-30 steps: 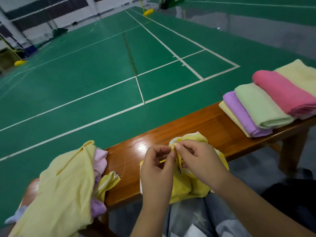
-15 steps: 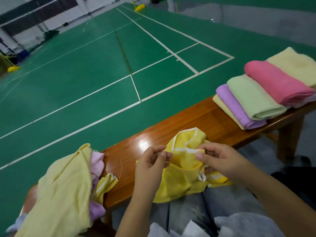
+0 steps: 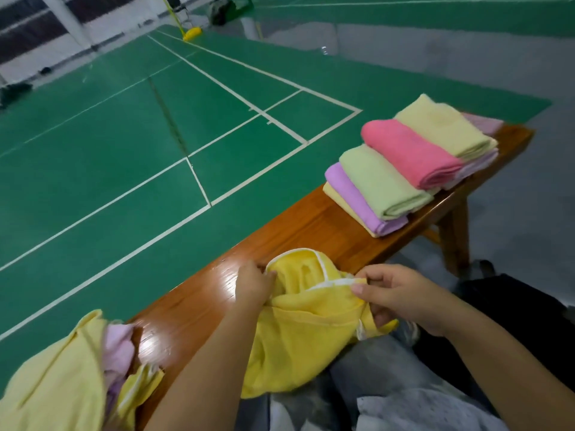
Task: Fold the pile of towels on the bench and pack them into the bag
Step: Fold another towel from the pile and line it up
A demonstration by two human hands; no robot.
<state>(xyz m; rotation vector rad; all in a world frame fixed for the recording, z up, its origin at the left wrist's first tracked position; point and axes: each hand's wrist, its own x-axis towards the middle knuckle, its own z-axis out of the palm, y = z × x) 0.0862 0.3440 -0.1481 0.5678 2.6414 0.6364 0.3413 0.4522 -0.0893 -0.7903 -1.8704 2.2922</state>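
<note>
A bright yellow towel (image 3: pixel 298 331) with a white hem hangs crumpled over the near edge of the wooden bench (image 3: pixel 311 225) and onto my lap. My left hand (image 3: pixel 253 286) grips its hem at the left, and my right hand (image 3: pixel 401 293) pinches the hem at the right, stretching the edge between them. An unfolded pile (image 3: pixel 62 377) of pale yellow and lilac towels lies at the bench's left end. Several folded towels (image 3: pixel 401 169) in yellow, lilac, green and pink overlap in a row at the right end. No bag can be made out.
Beyond the bench spreads a green badminton court floor (image 3: pixel 155 135) with white lines. The bench's leg (image 3: pixel 454 237) stands at the right. A dark shape (image 3: pixel 513 331) lies by my right knee. Bare glossy wood shows between the towel in my hands and the folded row.
My hands have moved apart along the towel's hem, spreading it wider. The view has swung to the right, showing the bench's right end.
</note>
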